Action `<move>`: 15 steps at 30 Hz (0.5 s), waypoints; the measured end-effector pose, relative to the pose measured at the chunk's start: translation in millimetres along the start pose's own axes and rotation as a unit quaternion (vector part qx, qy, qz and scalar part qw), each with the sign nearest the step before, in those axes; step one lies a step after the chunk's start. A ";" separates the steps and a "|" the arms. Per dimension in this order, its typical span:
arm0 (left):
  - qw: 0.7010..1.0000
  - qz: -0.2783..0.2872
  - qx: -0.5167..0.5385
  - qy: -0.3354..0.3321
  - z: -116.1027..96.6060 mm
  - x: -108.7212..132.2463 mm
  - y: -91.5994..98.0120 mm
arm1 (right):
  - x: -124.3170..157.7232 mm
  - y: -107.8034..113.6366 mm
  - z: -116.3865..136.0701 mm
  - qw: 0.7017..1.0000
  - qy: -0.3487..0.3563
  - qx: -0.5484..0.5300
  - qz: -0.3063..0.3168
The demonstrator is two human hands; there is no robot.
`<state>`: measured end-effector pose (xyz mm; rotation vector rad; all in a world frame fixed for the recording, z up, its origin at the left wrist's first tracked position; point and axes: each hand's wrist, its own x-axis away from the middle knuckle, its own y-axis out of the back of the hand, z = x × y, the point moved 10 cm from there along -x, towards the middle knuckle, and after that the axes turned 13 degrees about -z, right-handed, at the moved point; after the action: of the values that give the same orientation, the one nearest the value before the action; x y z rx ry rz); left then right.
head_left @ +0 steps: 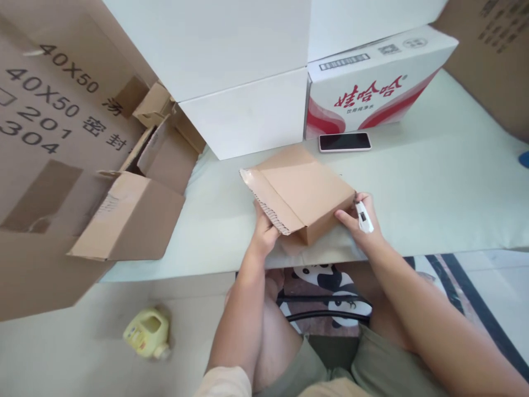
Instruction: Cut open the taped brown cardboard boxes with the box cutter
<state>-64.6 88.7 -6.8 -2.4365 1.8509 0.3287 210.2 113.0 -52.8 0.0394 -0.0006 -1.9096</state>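
Observation:
A brown cardboard box [306,184] rests on the pale cloth-covered table in front of me, its flap with a torn, corrugated edge sticking out on the near left. My left hand [264,230] grips the box from below at that flap, and the flap hides some of its fingers. At the right end, my right hand [363,218] has its thumb and fingers against the box's corner. In the same hand lies a small white utility knife [364,217] with a dark slider; no blade shows.
A phone [345,142] lies behind the box, before a white and red carton [372,88]. Large white boxes [248,116] stand at the back. Opened cardboard boxes [136,215] and a big carton [49,110] occupy the left. A yellow jug [149,333] is on the floor.

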 end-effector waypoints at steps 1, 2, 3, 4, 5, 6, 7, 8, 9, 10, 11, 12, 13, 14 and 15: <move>0.999 0.042 0.006 -0.006 -6.5 4.8 -7.6 | -0.6 3.2 1.0 1.000 0.005 0.002 -0.006; 0.996 0.085 0.010 -0.011 -13.0 10.3 -15.2 | -1.2 5.7 2.6 1.000 0.012 0.006 -0.009; 0.992 0.122 -0.001 -0.015 -18.8 15.7 -22.0 | -1.5 7.0 4.3 1.000 0.017 0.010 -0.009; 0.989 0.143 -0.026 -0.020 -23.0 19.5 -26.1 | -1.7 6.9 5.7 1.000 0.020 0.016 -0.003; 0.987 0.149 -0.054 -0.021 -25.3 21.4 -28.0 | -1.6 5.6 6.6 1.000 0.019 0.022 0.006; 0.986 0.143 -0.080 -0.019 -26.0 21.4 -28.0 | -1.4 3.4 7.0 0.999 0.015 0.027 0.018; 0.987 0.128 -0.099 -0.014 -25.6 20.1 -26.7 | -0.9 0.5 7.0 0.999 0.008 0.031 0.032; 0.987 0.114 -0.109 -0.009 -24.6 18.6 -25.3 | -0.3 -2.7 6.8 0.998 -0.001 0.034 0.046; 0.989 0.101 -0.112 -0.005 -23.5 17.0 -24.2 | 0.4 -5.6 6.7 0.998 -0.011 0.034 0.059; 0.990 0.091 -0.111 -0.003 -22.6 15.4 -23.4 | 0.8 -7.7 7.0 0.997 -0.019 0.033 0.067; 0.991 0.084 -0.109 -0.003 -21.9 14.1 -23.0 | 1.1 -9.3 7.5 0.996 -0.027 0.033 0.073; 0.991 0.079 -0.106 -0.003 -21.5 13.0 -23.0 | 1.1 -9.8 8.2 0.996 -0.033 0.036 0.074; 0.992 0.077 -0.104 -0.001 -21.1 12.2 -23.2 | 0.9 -9.5 8.9 0.996 -0.036 0.044 0.073; 0.992 0.075 -0.102 0.003 -20.5 11.7 -23.6 | 0.6 -8.7 9.3 0.995 -0.039 0.056 0.070; 0.992 0.074 -0.100 0.010 -19.7 11.4 -24.3 | 0.3 -7.4 9.3 0.994 -0.041 0.074 0.066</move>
<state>-35.9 81.1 8.2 -2.4365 2.1080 0.5242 202.9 115.1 -43.6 0.0594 -0.1960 -1.7747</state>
